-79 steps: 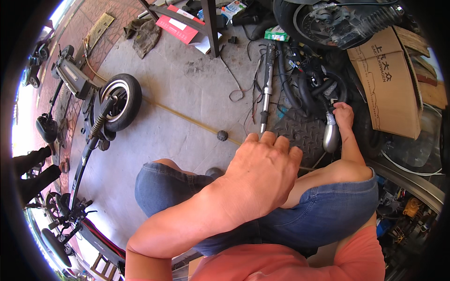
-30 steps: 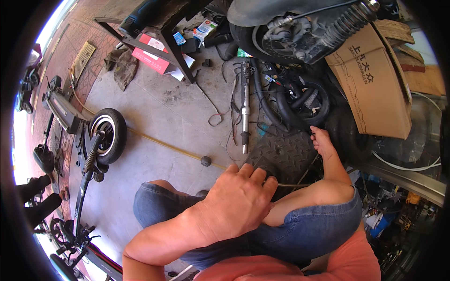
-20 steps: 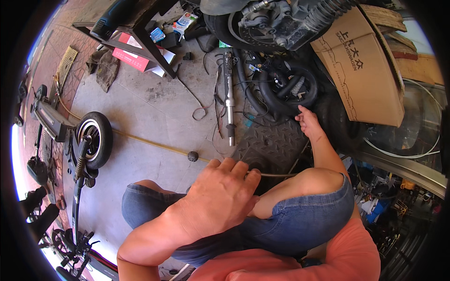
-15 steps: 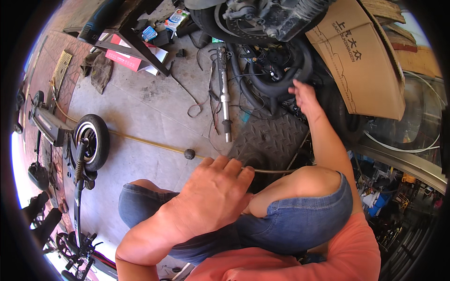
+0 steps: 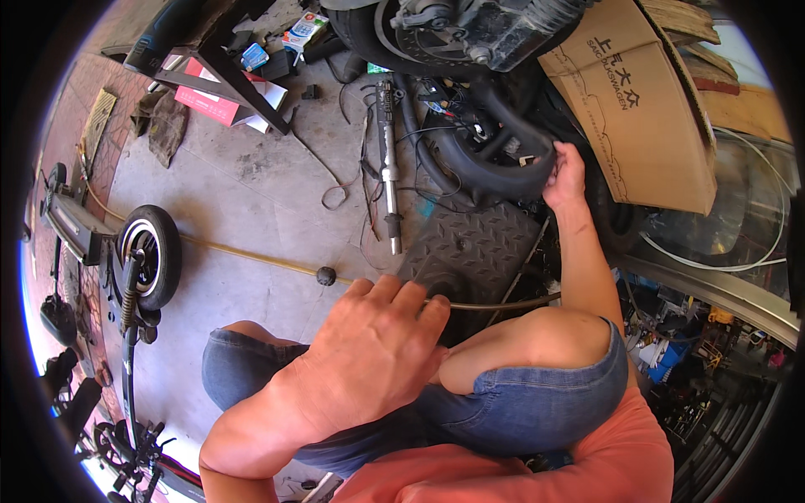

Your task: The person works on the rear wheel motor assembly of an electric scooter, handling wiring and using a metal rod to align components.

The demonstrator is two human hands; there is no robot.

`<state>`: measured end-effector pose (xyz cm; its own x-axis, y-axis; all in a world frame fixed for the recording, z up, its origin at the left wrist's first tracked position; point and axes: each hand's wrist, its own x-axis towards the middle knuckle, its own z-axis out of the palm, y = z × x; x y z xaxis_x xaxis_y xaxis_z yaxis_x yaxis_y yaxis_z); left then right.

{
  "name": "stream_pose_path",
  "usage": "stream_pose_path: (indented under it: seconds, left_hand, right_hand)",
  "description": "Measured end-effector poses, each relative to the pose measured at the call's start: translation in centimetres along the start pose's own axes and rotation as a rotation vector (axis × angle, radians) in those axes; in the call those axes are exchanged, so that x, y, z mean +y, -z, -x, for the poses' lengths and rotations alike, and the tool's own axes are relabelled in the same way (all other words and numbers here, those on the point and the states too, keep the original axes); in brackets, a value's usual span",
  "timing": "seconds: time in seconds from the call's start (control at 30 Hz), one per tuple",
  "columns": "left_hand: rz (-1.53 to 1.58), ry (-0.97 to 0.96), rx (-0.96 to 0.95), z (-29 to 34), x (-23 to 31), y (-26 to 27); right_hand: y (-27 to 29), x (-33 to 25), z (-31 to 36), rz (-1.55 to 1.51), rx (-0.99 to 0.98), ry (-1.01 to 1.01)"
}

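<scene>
A black rubber inner tube (image 5: pixel 495 178) lies looped over a heap of dark parts ahead of me. My right hand (image 5: pixel 567 178) is closed round its right side, with the fingertips partly hidden. Close above my knees, my left hand (image 5: pixel 377 339) is curled with its back facing up. Whatever may be inside those fingers is hidden. Beyond it is a black diamond-patterned plate (image 5: pixel 478 239), which carries a dark round part (image 5: pixel 446 285).
A silver-and-black shaft (image 5: pixel 388 168) lies on the floor beside loose cables. A motorcycle wheel (image 5: pixel 377 38) stands at the back, a cardboard box (image 5: pixel 633 109) at the right. A yellowish hose (image 5: pixel 251 255) crosses the floor toward a scooter wheel (image 5: pixel 149 258) at left.
My right hand has gone from reaching at the inner tube to gripping its right side, and the tube has shifted. My left hand stays curled over my knees. The whole view has shifted slightly.
</scene>
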<state>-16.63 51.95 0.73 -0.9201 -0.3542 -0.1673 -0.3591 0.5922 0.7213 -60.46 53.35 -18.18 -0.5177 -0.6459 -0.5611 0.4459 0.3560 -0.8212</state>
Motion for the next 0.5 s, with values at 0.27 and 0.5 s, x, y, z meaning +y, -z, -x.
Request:
stream_pose_path:
  seconds: [0.27,0.5]
  left_hand:
    - [0.005,-0.100,-0.032,-1.5,1.3,-1.4]
    - [-0.014,-0.112,-0.077,-1.3,2.3,-1.4]
  right_hand:
    - [4.2,-0.6,3.3,-0.013,0.001,0.075]
    - [-3.7,-5.5,3.3,0.333,-0.310,0.427]
